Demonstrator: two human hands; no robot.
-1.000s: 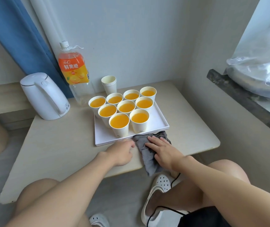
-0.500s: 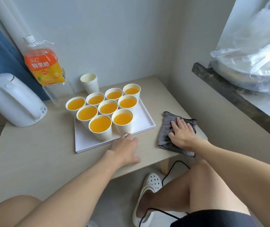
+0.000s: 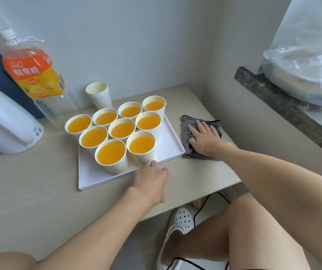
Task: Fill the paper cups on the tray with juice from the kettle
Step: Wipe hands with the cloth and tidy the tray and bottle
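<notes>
Nine paper cups (image 3: 122, 129) stand close together on the white tray (image 3: 168, 151), each one filled with orange juice almost to the rim. The left hand (image 3: 152, 180) lies on the table (image 3: 39, 182) at the near edge of the tray. Its fingertips touch that edge just below the front cup, and it grasps nothing. The right hand (image 3: 205, 138) is just right of the tray, apart from the cups, and presses flat with spread fingers on a grey cloth (image 3: 188, 151). The white kettle (image 3: 6, 121) stands left of the tray, well apart from both hands. Behind the tray are a juice bottle (image 3: 37, 78) and a stack of empty cups (image 3: 99, 96).
</notes>
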